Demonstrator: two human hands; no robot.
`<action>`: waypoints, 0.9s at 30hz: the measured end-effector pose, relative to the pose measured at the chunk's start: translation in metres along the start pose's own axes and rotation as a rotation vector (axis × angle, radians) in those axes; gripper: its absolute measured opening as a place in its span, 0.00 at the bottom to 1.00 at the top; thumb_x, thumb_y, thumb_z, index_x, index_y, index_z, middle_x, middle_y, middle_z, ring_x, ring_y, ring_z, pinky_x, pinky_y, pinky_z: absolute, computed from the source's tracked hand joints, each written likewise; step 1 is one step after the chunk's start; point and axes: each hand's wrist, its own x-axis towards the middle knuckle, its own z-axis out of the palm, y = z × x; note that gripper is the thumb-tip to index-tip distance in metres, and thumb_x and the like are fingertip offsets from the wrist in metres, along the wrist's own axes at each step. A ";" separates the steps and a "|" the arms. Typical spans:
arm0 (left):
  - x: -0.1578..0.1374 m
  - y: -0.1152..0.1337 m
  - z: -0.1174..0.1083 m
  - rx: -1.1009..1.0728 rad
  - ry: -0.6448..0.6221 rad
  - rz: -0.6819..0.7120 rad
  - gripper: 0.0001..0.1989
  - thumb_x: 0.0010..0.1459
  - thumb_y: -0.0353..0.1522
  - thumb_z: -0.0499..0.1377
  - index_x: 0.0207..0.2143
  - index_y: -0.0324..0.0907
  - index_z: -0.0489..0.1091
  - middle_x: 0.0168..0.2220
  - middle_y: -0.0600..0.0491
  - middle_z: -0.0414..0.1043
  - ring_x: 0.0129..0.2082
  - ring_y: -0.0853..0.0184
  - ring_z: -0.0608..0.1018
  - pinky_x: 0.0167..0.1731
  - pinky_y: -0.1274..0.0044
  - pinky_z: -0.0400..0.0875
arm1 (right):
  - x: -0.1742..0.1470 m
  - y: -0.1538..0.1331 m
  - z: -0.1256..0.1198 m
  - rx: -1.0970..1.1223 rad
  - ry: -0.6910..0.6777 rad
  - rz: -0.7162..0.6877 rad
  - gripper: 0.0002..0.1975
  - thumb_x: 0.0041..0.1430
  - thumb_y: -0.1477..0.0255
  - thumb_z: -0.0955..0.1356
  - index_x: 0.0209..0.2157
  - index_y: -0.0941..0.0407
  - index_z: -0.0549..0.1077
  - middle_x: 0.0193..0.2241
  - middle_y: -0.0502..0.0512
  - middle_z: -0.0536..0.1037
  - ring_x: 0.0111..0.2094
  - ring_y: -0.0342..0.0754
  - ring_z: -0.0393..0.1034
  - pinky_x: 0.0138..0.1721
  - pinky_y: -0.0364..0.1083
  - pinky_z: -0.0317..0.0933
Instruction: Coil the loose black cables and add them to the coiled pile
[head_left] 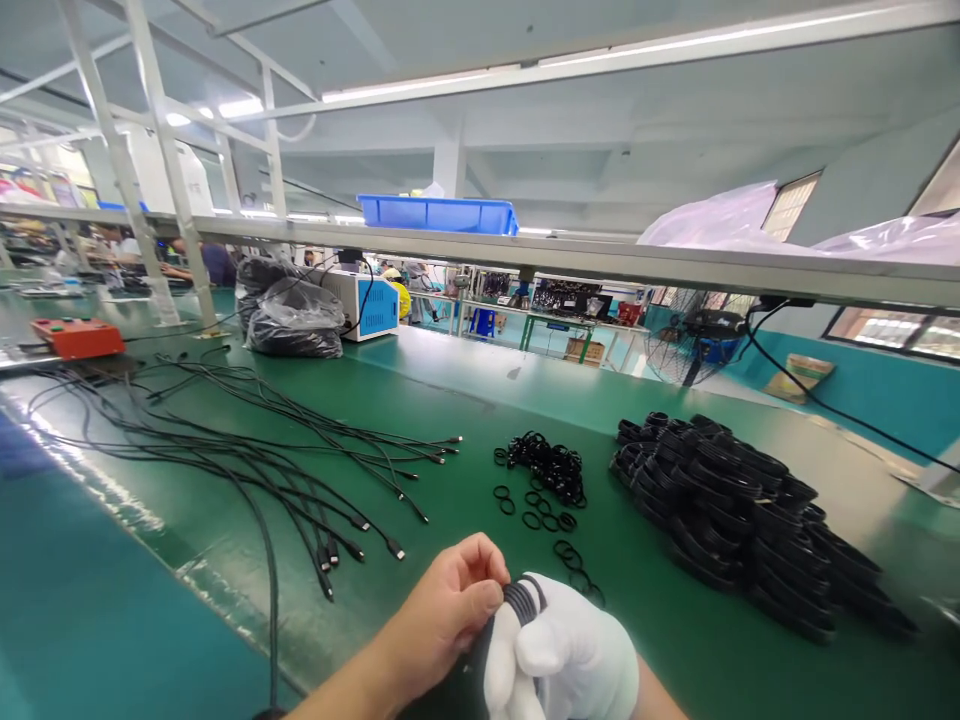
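My right hand, in a white glove, is closed round a coiled black cable at the bottom middle. My bare left hand is closed at the left side of the same coil, thumb and fingers pressed together against it. The lower part of the coil is hidden behind the glove. Just beyond my hands lie several loose black rings, seemingly rubber bands, with a heap of them behind. Loose black cables with USB-type plugs are spread out to the left.
A large pile of coiled black cables stands on the green table to the right. Farther back left are a red control box, black bagged bundles and a blue-and-white machine. A shelf crosses overhead with a blue tray.
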 end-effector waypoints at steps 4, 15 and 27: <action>-0.009 0.020 0.015 0.124 0.010 -0.006 0.12 0.53 0.37 0.59 0.34 0.42 0.58 0.22 0.62 0.56 0.19 0.77 0.57 0.19 0.84 0.51 | -0.007 -0.022 0.007 -0.138 -0.024 -0.015 0.19 0.35 0.62 0.73 0.22 0.66 0.76 0.16 0.56 0.73 0.18 0.42 0.66 0.21 0.41 0.60; -0.030 0.012 0.033 0.701 0.235 0.276 0.02 0.52 0.28 0.53 0.30 0.40 0.63 0.28 0.53 0.65 0.25 0.70 0.70 0.24 0.80 0.66 | -0.026 -0.049 0.023 -0.767 0.084 0.139 0.18 0.42 0.58 0.72 0.26 0.60 0.74 0.21 0.47 0.70 0.34 0.45 0.66 0.38 0.42 0.61; -0.032 -0.013 0.031 1.025 0.467 0.900 0.09 0.60 0.24 0.49 0.39 0.42 0.65 0.31 0.52 0.70 0.28 0.71 0.75 0.29 0.83 0.69 | -0.039 -0.069 0.035 -0.692 -0.018 0.227 0.17 0.55 0.64 0.67 0.45 0.58 0.69 0.45 0.57 0.71 0.45 0.49 0.67 0.46 0.50 0.62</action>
